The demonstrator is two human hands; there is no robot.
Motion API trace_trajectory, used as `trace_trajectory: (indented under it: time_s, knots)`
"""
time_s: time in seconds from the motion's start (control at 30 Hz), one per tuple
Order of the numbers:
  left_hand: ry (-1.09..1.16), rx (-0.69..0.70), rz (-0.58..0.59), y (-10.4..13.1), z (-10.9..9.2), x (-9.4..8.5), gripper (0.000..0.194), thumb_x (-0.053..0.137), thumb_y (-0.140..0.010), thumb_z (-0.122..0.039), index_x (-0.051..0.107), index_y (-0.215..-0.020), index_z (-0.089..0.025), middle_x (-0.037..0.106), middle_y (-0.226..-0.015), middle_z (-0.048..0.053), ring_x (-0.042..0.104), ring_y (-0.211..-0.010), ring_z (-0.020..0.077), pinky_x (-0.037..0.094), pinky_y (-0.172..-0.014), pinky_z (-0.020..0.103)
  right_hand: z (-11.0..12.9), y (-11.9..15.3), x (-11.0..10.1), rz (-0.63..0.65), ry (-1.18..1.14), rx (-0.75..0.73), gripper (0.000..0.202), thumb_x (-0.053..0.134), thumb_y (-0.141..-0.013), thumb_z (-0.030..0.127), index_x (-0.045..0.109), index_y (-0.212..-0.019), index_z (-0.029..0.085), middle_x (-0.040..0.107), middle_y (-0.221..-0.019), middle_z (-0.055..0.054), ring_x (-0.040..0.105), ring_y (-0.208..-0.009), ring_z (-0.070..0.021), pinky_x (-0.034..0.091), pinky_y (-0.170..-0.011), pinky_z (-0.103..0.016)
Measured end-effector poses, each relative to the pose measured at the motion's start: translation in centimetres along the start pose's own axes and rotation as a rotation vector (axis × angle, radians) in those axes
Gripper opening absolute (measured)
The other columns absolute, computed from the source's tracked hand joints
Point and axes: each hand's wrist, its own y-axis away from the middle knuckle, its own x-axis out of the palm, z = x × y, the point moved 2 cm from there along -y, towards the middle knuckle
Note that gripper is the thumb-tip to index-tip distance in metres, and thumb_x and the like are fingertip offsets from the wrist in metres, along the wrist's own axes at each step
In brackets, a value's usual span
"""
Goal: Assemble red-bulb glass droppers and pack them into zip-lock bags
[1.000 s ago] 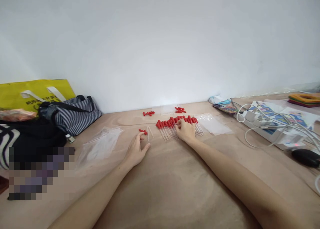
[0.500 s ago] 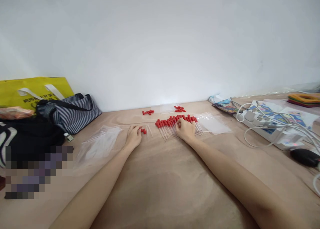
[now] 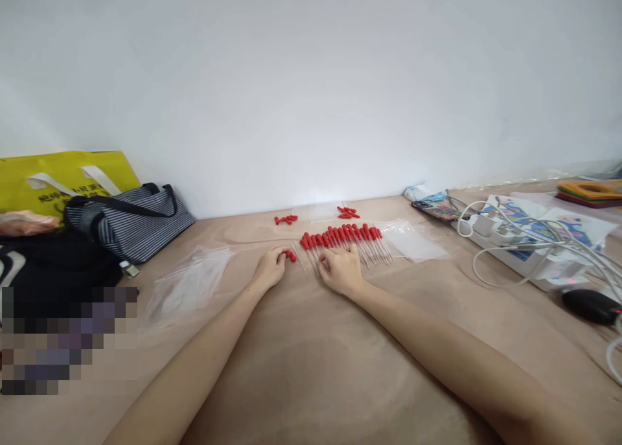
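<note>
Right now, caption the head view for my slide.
Left hand at red bulbs, right hand at a row of droppers.

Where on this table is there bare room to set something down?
The widest free patch of table lies between the left forearm and right forearm, nearer the person than the left hand and right hand. Another lies between the right forearm and the power strip. It is crowded around the red-topped sticks and at left by the striped bag.
</note>
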Motion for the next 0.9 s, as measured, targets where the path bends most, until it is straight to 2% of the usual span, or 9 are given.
trace_trajectory:
  time_s: [0.17, 0.33, 0.5, 0.63, 0.77, 0.9]
  knots:
    - [0.05, 0.048, 0.03, 0.3, -0.9, 0.2, 0.026, 0.04, -0.071, -0.006, 0.062, -0.078, -0.018, 0.065, -0.082, 0.003, 0.058, -0.084, 0.0178, 0.044, -0.082, 0.033, 1.2, -0.3, 0.4, 0.038, -0.003, -0.015, 0.018, 0.042, -0.08, 0.028, 0.058, -0.079, 0.019, 0.064, -0.083, -0.003, 0.054, -0.079, -0.015, 0.017, -0.072, -0.032]
    - [0.103, 0.045, 0.032, 0.5, -0.6, 0.3, 0.028, 0.039, -0.066, -0.003, 0.061, -0.078, -0.016, 0.064, -0.079, 0.002, 0.06, -0.077, 0.0143, 0.048, -0.076, 0.028, 2.2, -1.2, 1.2, 0.072, 0.038, 0.074, 0.025, 0.044, -0.079, 0.037, 0.058, -0.084, 0.018, 0.063, -0.087, -0.007, 0.054, -0.083, -0.0184, 0.018, -0.075, -0.034]
    - [0.118, 0.026, -0.001, 0.7, -0.8, 0.3, 0.016, 0.046, -0.067, -0.01, 0.06, -0.071, -0.016, 0.062, -0.079, 0.003, 0.06, -0.077, 0.0152, 0.049, -0.076, 0.029, 3.0, -1.7, 1.6, 0.094, 0.068, 0.099, 0.023, 0.042, -0.079, 0.031, 0.059, -0.08, 0.015, 0.064, -0.086, -0.01, 0.054, -0.082, -0.0197, 0.019, -0.075, -0.036]
    - [0.104, 0.013, -0.024, 0.7, -1.1, 0.3, 0.009, 0.051, -0.069, -0.016, 0.059, -0.073, -0.016, 0.062, -0.079, 0.004, 0.06, -0.075, 0.016, 0.049, -0.074, 0.029, 3.3, -1.8, 1.6, 0.079, 0.078, 0.12, 0.022, 0.041, -0.079, 0.026, 0.059, -0.081, 0.013, 0.064, -0.083, -0.012, 0.054, -0.08, -0.0208, 0.02, -0.075, -0.036]
    - [0.09, 0.026, -0.02, 0.7, -1.2, 0.3, 0.008, 0.052, -0.072, -0.02, 0.06, -0.073, -0.016, 0.062, -0.078, 0.004, 0.059, -0.076, 0.0168, 0.048, -0.074, 0.03, 3.2, -1.8, 1.7, 0.068, 0.088, 0.14, 0.022, 0.042, -0.079, 0.027, 0.057, -0.088, 0.013, 0.063, -0.085, -0.013, 0.054, -0.083, -0.0219, 0.02, -0.076, -0.037]
    - [0.08, 0.041, -0.015, 0.8, -1.3, 0.1, 0.011, 0.05, -0.074, -0.017, 0.06, -0.071, -0.018, 0.063, -0.076, 0.002, 0.059, -0.076, 0.0164, 0.047, -0.075, 0.031, 3.1, -1.8, 1.9, 0.092, 0.104, 0.129, 0.024, 0.04, -0.08, 0.028, 0.06, -0.083, 0.013, 0.064, -0.085, -0.014, 0.054, -0.083, -0.0219, 0.02, -0.077, -0.038]
